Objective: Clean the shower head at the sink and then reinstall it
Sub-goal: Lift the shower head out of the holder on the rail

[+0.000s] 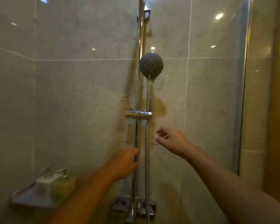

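the left hand [123, 162] is held against the lower chrome slide rail [140, 88], thumb and fingers on either side of it; through the blur it cannot be told whether the rail is gripped. the right hand [171, 139] is held loosely open just right of the ribbed metal hose [146, 151], with nothing in it.

the shower head [151, 64] is seated upright in the chrome slider bracket [138, 114]. it has a round grey face dotted with nozzles, above a slim glossy handle [150, 92].

the step is judged to be at the holder itself: either removal is about to begin or seating is just done, and the frame does not settle which. for removal, the handle would need to be grasped and lifted out of the bracket, the hose being allowed to follow.

glossy marbled wall tiles [71, 94] are stained brown behind the rail. a metal corner shelf [32, 199] is seen at lower left.
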### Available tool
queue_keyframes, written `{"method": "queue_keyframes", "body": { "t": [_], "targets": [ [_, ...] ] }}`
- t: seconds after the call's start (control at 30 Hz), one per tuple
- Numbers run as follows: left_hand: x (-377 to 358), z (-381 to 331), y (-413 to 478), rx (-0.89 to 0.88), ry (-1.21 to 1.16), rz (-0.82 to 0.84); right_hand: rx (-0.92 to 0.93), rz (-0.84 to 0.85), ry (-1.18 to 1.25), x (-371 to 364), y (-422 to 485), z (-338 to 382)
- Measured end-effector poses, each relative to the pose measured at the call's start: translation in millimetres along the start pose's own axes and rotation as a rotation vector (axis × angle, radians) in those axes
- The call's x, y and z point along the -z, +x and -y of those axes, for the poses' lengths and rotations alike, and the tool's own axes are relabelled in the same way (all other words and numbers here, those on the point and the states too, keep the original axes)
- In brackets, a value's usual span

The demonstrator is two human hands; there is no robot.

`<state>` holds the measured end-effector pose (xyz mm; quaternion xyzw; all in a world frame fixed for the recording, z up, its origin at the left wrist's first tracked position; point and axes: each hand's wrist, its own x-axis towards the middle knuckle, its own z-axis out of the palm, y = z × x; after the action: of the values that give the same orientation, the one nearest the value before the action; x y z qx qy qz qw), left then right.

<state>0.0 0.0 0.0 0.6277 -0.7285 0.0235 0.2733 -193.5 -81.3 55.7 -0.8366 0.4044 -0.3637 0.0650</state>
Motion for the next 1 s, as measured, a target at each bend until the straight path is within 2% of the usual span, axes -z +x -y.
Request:
{"method": "queue_keyframes", "body": {
  "t": [0.1, 0.23, 0.33, 0.47, 0.67, 0.8, 1.0],
  "targets": [
    [-7, 21, 31, -0.059, -0.074, -0.087, -0.013, -0.182, 0.126, -2, 29, 8],
    [-13, 32, 68, -0.073, -0.275, -0.065, -0.065, -0.289, 0.306, 5, 71, 21],
    [-17, 33, 87, -0.141, -0.495, 0.018, -0.104, -0.340, 0.359, 9, 95, 31],
    [-28, 31, 101, -0.162, -0.662, 0.028, -0.146, -0.353, 0.409, 9, 113, 43],
    [-47, 27, 111, -0.034, -1.002, -0.011, -0.158, -0.324, 0.454, 0, 128, 47],
    [-55, 26, 109, 0.011, -1.021, -0.083, -0.095, -0.344, 0.324, -7, 130, 43],
    [-55, 16, 107, 0.068, -1.073, -0.132, -0.039, -0.333, 0.333, -2, 133, 39]
  ]
}}
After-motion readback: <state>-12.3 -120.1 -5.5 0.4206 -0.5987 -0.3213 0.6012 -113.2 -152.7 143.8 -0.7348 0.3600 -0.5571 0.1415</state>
